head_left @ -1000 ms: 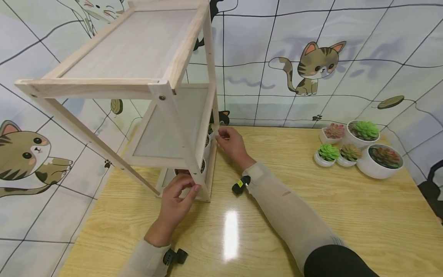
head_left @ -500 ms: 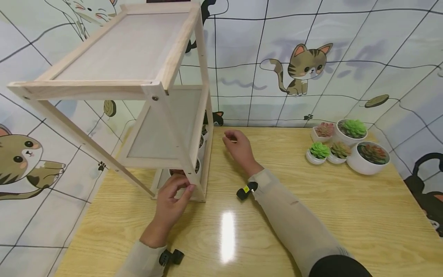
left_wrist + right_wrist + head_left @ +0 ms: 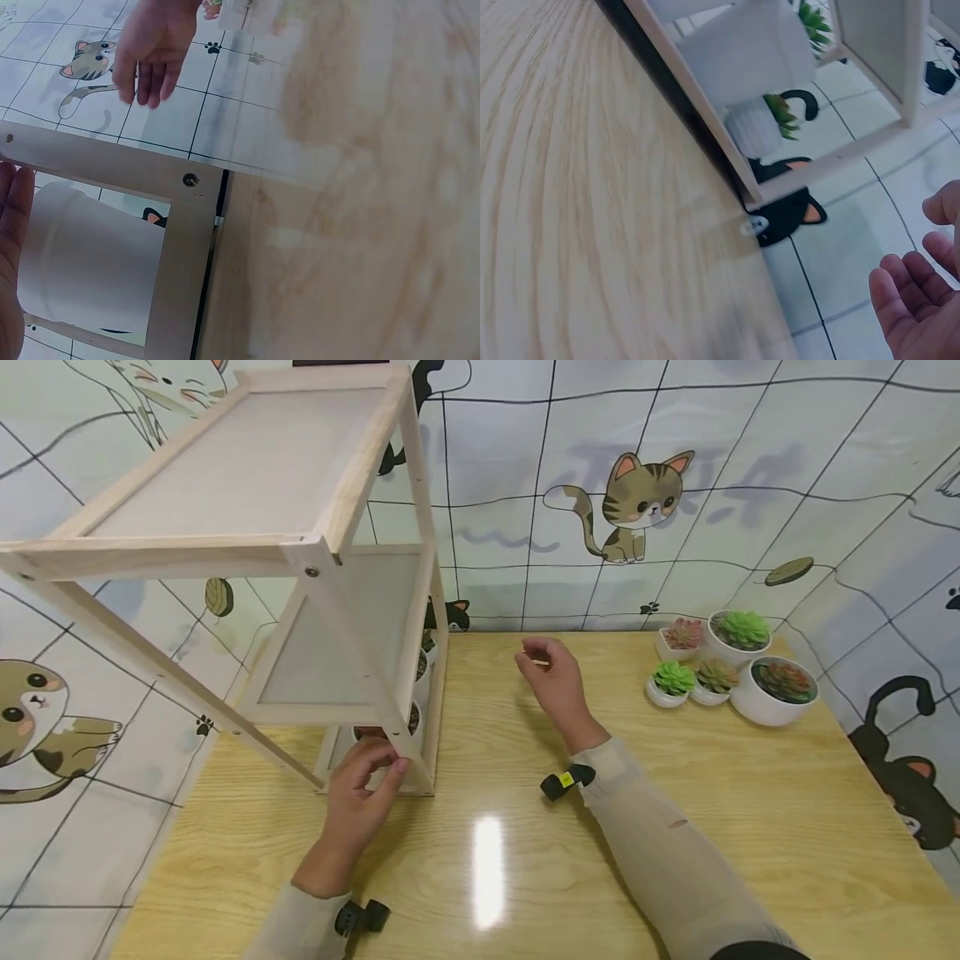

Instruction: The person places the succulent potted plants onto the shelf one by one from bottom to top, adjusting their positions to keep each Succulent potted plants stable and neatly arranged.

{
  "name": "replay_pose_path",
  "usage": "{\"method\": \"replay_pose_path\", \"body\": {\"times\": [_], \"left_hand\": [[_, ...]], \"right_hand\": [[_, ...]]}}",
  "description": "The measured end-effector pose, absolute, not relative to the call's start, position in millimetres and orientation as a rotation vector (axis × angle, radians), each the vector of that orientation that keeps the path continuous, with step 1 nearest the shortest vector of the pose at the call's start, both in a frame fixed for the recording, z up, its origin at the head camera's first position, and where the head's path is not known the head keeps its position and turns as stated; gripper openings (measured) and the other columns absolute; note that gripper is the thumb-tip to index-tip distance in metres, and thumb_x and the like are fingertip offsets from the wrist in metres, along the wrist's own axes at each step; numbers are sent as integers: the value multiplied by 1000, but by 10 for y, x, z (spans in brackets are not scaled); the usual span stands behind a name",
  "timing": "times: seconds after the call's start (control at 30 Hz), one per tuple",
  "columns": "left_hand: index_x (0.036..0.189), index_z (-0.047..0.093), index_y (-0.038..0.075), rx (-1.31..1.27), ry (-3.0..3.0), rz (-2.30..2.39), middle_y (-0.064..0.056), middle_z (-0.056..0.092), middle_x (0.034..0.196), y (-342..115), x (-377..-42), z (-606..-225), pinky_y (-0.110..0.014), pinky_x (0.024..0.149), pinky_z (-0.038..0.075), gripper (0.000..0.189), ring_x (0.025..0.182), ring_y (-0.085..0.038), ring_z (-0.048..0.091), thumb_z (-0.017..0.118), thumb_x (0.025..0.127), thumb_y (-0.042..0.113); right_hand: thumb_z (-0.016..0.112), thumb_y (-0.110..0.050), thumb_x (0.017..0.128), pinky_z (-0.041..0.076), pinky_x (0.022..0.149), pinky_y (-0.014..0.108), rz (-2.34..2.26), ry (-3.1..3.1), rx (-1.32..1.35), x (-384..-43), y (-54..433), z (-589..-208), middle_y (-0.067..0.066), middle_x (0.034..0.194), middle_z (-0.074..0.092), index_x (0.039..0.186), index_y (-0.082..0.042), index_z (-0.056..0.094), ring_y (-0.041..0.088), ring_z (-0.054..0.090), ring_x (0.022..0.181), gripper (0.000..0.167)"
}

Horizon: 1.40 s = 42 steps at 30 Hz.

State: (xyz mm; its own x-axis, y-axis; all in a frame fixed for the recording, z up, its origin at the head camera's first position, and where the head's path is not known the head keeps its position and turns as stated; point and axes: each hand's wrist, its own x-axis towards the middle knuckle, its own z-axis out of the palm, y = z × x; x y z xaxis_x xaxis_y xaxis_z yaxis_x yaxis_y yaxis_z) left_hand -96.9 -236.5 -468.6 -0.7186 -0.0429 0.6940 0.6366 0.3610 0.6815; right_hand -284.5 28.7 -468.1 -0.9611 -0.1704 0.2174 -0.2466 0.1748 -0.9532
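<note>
A light wooden shelf rack [image 3: 303,556] with pale panels stands on the left of the table. My left hand [image 3: 356,802] holds its near right post low down, with thumb in front and fingers reaching behind. In the left wrist view, those fingers [image 3: 15,206] lie beside the post and a large white pot [image 3: 90,259]. White pots with plants stand on the bottom tier, partly hidden; the right wrist view shows a small ribbed pot [image 3: 754,129] near the rack's corner. My right hand [image 3: 557,685] hovers over the table to the rack's right, fingers loosely bent, holding nothing.
Several potted succulents cluster at the back right, among them a bright green one [image 3: 673,678] and a wide white bowl [image 3: 772,706]. A cat-print tiled backdrop [image 3: 510,527] rises behind the wood-grain table [image 3: 600,860].
The right hand has let go of the rack's far post and moved right, away from it. The left hand stays at the near post. The head view has turned slightly right.
</note>
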Motion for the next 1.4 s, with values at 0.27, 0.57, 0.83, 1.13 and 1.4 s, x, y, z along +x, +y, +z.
{"method": "replay_pose_path", "body": {"times": [0.27, 0.57, 0.83, 1.13, 1.4], "left_hand": [[99, 69, -5, -543, -1960, -1391, -18, 66, 94, -2353, -977, -4659, -11, 87, 56, 12, 99, -3, 63, 70, 99, 8], [96, 67, -12, -535, -1959, -1411, -7, 68, 97, -2345, -989, -4665, -11, 87, 56, 28, 99, -2, 63, 69, 102, 16], [99, 69, -10, -533, -1953, -1429, -2, 69, 99, -2336, -986, -4671, -12, 87, 57, 11, 101, -3, 64, 71, 97, 0], [97, 67, -14, -541, -1942, -1445, -6, 67, 98, -2338, -989, -4668, -11, 86, 56, 26, 98, -3, 63, 70, 100, 12], [98, 67, -12, -539, -1952, -1426, -5, 67, 99, -2340, -982, -4673, -10, 87, 56, 22, 98, -3, 63, 70, 100, 10]], "right_hand": [[61, -10, 105, 48, 108, 42, 1866, -2392, 285, -2739, 595, -4538, 27, 140, 55, 140, 4, 55, 38, 55, 131, 38], [65, -20, 104, 48, 97, 20, 1822, -2285, 226, -2704, 955, -4587, 16, 135, 59, 136, -2, 60, 12, 60, 115, 37], [67, -20, 103, 47, 97, 17, 1794, -2194, 93, -2644, 1261, -4568, 6, 129, 57, 137, 0, 56, -1, 57, 108, 41], [70, -15, 100, 50, 94, 16, 1757, -2078, -72, -2592, 1568, -4550, -10, 118, 58, 132, -4, 62, -1, 60, 106, 35], [71, -16, 98, 50, 93, 16, 1688, -2070, -267, -2567, 1786, -4613, -6, 118, 60, 130, -4, 64, -1, 59, 105, 35]]}}
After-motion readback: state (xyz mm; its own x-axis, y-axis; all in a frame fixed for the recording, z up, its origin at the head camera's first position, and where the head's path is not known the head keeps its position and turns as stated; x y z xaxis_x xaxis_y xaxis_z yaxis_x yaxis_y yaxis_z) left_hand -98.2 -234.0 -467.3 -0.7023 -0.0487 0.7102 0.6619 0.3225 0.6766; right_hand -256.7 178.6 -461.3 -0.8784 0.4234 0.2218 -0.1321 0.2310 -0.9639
